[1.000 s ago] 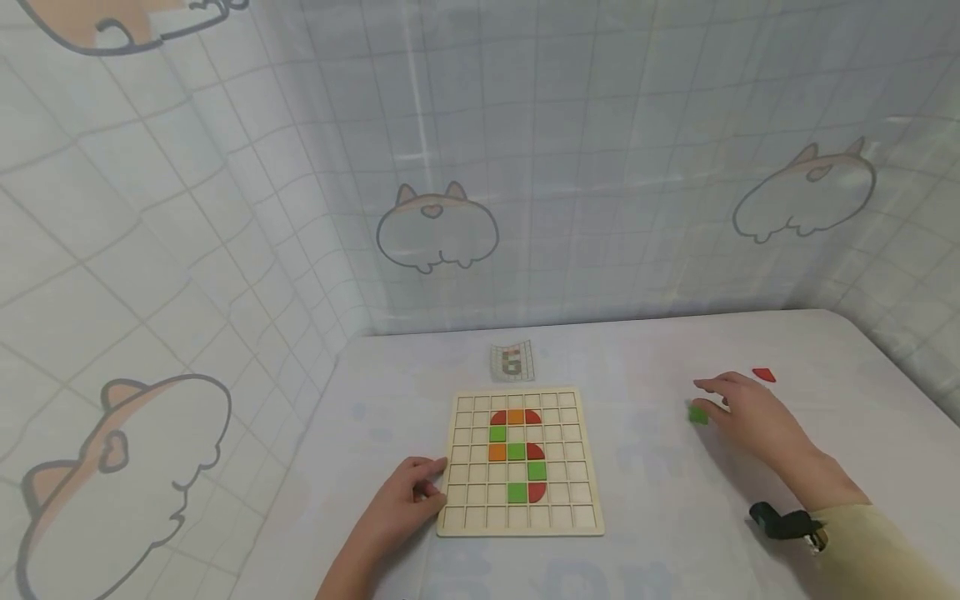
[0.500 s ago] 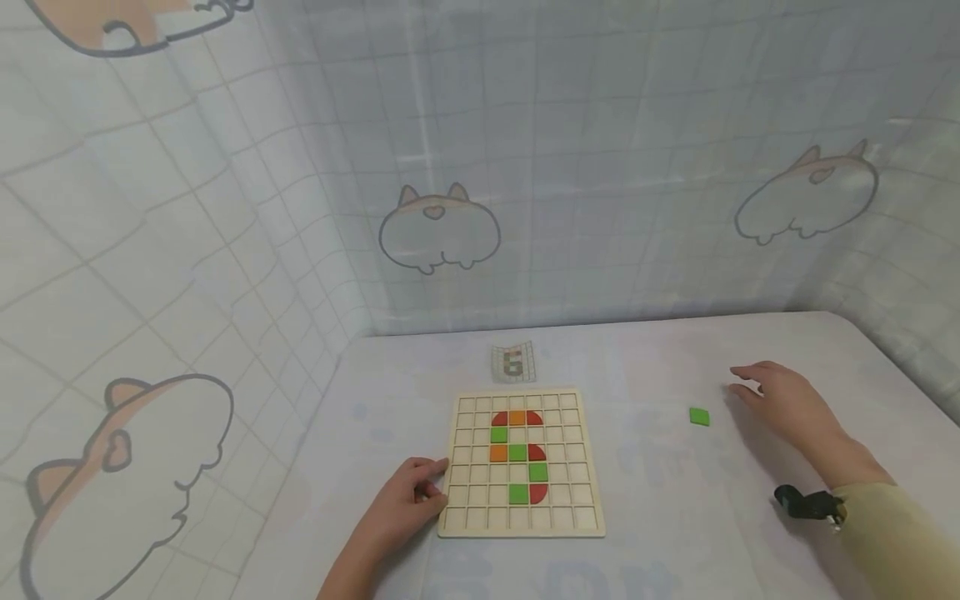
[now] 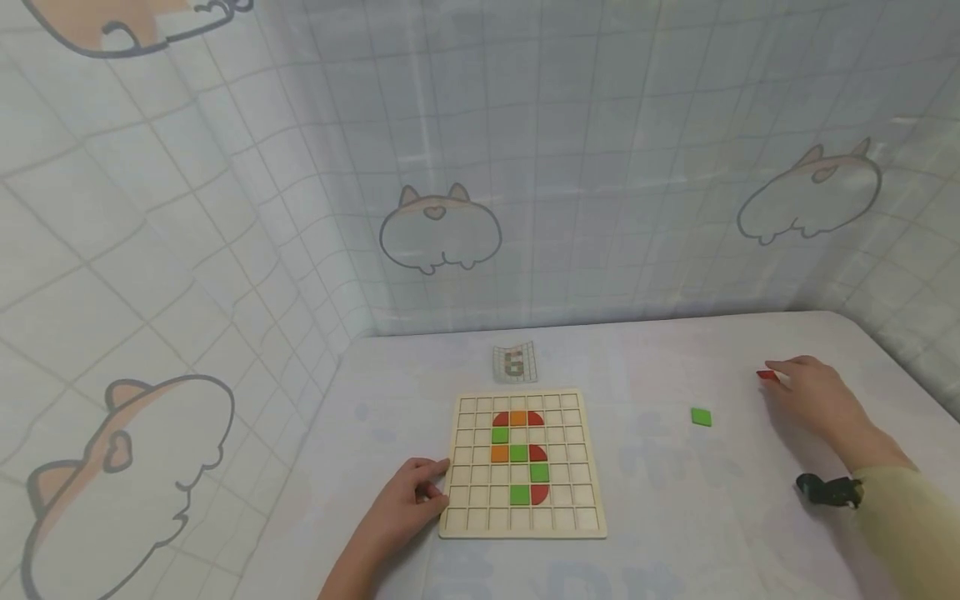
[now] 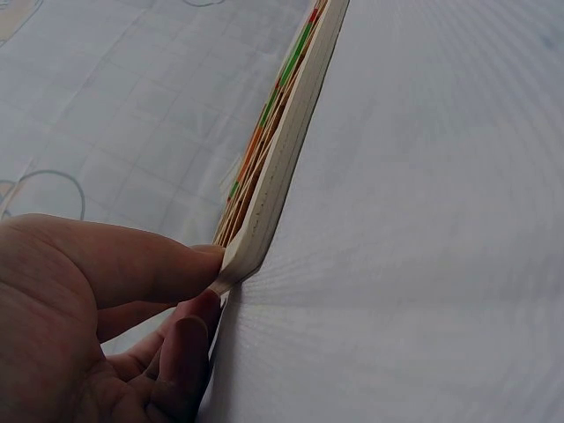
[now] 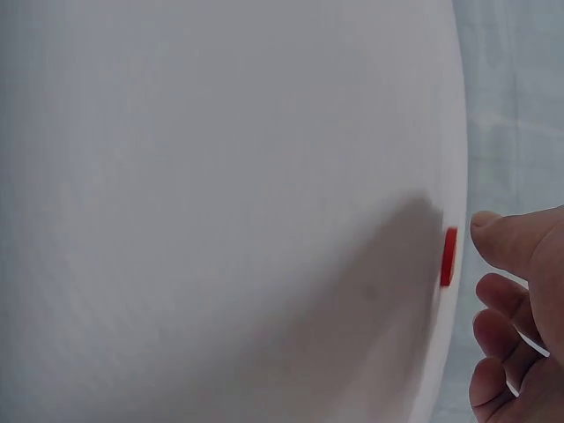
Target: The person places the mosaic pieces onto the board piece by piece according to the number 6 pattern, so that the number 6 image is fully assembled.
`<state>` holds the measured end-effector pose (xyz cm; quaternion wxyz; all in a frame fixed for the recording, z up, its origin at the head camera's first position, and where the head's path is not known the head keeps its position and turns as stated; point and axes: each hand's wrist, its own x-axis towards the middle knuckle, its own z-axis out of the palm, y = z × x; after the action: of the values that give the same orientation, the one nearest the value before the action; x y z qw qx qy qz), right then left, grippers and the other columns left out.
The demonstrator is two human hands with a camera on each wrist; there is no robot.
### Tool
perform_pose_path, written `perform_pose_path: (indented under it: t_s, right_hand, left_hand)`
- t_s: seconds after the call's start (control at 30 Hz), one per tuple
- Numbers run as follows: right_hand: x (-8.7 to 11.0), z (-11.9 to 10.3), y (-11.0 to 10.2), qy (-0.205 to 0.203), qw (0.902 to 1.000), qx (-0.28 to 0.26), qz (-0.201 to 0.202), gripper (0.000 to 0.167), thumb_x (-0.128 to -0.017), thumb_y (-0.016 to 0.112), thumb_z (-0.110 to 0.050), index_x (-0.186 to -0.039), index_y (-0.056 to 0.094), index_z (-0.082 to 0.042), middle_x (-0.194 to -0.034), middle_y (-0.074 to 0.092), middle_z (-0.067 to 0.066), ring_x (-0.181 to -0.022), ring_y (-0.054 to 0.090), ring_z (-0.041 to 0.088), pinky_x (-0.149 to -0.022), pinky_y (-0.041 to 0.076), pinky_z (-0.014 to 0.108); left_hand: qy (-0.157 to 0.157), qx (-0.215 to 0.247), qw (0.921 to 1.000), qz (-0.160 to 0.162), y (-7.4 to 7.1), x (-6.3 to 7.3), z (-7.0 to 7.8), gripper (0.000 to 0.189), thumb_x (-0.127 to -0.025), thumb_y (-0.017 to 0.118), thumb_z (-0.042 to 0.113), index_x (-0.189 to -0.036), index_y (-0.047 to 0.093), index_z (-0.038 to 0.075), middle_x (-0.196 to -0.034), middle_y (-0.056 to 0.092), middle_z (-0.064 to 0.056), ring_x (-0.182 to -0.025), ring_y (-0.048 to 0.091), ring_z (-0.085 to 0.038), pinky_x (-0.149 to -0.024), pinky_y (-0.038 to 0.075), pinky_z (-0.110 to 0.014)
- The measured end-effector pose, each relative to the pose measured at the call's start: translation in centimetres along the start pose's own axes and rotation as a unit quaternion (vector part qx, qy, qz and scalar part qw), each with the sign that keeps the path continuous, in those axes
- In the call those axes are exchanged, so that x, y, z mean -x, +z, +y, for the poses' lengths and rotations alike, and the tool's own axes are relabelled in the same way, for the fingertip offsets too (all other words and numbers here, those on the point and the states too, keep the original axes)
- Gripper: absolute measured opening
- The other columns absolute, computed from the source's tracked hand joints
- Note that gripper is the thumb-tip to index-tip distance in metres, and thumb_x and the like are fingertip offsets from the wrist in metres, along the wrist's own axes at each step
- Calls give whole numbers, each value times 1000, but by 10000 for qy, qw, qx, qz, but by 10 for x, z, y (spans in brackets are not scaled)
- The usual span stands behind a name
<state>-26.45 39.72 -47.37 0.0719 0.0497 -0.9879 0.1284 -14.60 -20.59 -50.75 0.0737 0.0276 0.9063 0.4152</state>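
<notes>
A wooden grid board (image 3: 573, 521) holds several green, orange and red tiles in its cells. My left hand (image 3: 405, 506) grips the board's left edge. In the left wrist view, the thumb (image 4: 167, 264) presses near the board's corner, with the fingers curled below. Far to the right, my right hand (image 3: 817, 398) reaches over a red tile (image 3: 767, 375) with thumb and forefinger apart. The right wrist view shows the red tile (image 5: 449, 256) on the table, separate from the thumb (image 5: 502, 238). A loose green tile (image 3: 701, 417) lies between board and right hand.
A small pattern card (image 3: 515, 363) lies just behind the board. The white-covered table (image 3: 637, 517) ends at a tiled-print curtain (image 3: 600, 250) at the back and sides. A black camera mount (image 3: 828, 490) sits at the right wrist.
My right hand has moved right, away from the green tile and over to the red tile. The left hand stays at the board's edge.
</notes>
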Motion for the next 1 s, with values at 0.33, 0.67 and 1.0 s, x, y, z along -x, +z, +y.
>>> perform_pose_path:
  t_s: [0.33, 0.67, 1.0]
  right_hand:
    - [-7, 13, 3, 144, 9991, -20, -392, 48, -91, 65, -11, -125, 51, 21, -109, 51, 44, -103, 47, 59, -89, 36, 67]
    - [-11, 14, 5, 204, 9989, 1, -412, 41, -90, 65, -7, -119, 54, 21, -102, 53, 39, -98, 49, 55, -86, 39, 65]
    - [-11, 15, 4, 369, 9977, -201, -539, 39, -91, 63, -5, -120, 53, 21, -104, 56, 39, -96, 52, 53, -83, 42, 64]
  left_hand:
    - [-39, -56, 10000, 50, 0, 0, 0, 54, -84, 77, 14, -136, 61, 9, -116, 52, -2, -85, 54, -14, -68, 45, -25]
    - [-50, -80, 10000, 16, 0, -1, -1, 53, -85, 76, 15, -136, 61, 10, -116, 52, -1, -87, 55, -15, -69, 45, -26]
    - [0, -53, 10000, 33, -1, 0, 0, 53, -85, 77, 15, -135, 62, 10, -116, 53, -2, -85, 55, -14, -69, 45, -25]
